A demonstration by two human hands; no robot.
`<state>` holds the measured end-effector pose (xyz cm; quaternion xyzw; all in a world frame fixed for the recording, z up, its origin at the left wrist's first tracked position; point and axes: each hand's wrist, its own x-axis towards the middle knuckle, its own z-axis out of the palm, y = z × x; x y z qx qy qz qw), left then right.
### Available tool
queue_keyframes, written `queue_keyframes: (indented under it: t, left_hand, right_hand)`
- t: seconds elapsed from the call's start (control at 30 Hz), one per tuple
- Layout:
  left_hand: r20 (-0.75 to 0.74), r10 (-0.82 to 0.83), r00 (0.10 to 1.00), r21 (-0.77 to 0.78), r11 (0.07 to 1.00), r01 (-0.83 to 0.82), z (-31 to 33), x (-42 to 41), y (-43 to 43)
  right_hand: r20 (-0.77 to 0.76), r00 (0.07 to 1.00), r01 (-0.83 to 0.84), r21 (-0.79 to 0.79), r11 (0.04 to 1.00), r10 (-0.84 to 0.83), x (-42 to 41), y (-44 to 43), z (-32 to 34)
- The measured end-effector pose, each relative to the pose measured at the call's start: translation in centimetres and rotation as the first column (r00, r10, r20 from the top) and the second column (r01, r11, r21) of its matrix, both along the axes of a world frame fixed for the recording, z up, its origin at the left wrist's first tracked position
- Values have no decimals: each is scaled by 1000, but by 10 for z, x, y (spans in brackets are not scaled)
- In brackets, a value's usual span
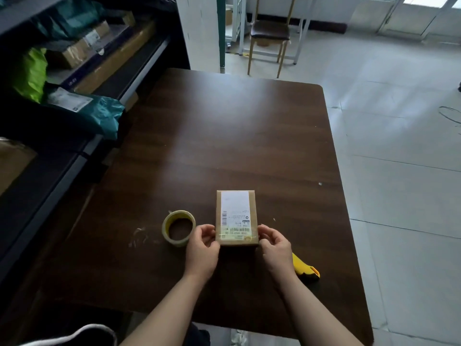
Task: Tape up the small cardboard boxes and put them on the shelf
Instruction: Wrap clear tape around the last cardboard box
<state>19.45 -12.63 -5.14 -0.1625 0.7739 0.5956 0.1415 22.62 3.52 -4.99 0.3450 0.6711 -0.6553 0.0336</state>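
Note:
A small cardboard box (236,216) with a white shipping label lies flat on the dark wooden table (224,136). A strip of clear tape crosses its near end. My left hand (203,248) grips the box's near left corner and my right hand (273,247) grips its near right corner, fingers curled against the sides. A roll of yellowish tape (178,228) lies flat just left of my left hand. The shelf (74,156) runs along the table's left side, holding parcels.
A yellow and black utility knife (305,269) lies on the table behind my right wrist. Teal (99,113) and green (31,73) mailer bags and cardboard boxes fill the shelf. A chair (270,33) stands beyond the table's far edge. Tiled floor lies to the right.

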Motion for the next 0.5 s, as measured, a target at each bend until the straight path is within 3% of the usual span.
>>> queue_keyframes:
  t: [0.13, 0.23, 0.37, 0.5]
  left_hand:
    - [52, 6, 999, -80, 997, -2, -8, 1, 9]
    - [86, -55, 995, -149, 987, 67, -17, -5, 24]
    - [51, -25, 998, -130, 991, 31, -33, -3, 31]
    - [82, 30, 996, -12, 1000, -29, -36, -2, 26]
  right_hand:
    - [22, 1000, -6, 11, 1000, 6, -4, -8, -7]
    - [35, 999, -18, -84, 996, 21, -11, -22, -12]
    - [11, 1000, -10, -63, 998, 11, -13, -29, -22]
    - [10, 999, 36, -70, 997, -36, -13, -25, -29]
